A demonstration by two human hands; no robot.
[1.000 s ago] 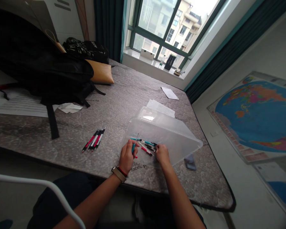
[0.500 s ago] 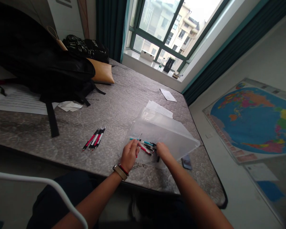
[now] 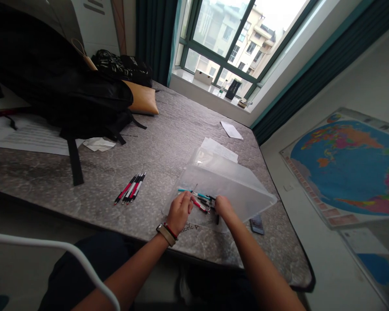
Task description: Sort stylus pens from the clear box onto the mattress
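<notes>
My left hand [image 3: 179, 212], with a watch and a red band at the wrist, is closed round a thin pen [image 3: 195, 188]. Only the pen's slim tip shows above the fingers. My right hand [image 3: 224, 207] is curled, its fingertips mostly hidden, at a black pen [image 3: 217, 218] whose dark end sticks out below it. Between the hands several pens lie on the clear plastic, among them a red pen [image 3: 200, 206] and a blue pen [image 3: 202, 195]. A translucent plastic box [image 3: 240, 185] lies tipped around them.
Several red, white and black pens [image 3: 130, 188] lie in a bunch to the left. A black backpack [image 3: 94, 99] and a tan pouch [image 3: 145, 98] stand behind. Papers [image 3: 221, 149] lie beyond the box, a phone [image 3: 257, 224] to its right. A white cable [image 3: 61, 246] crosses the lower left.
The view has shifted slightly, so everything sits a little further right. My left hand has turned a little, with the pen still in it. My right hand stays at the black pen.
</notes>
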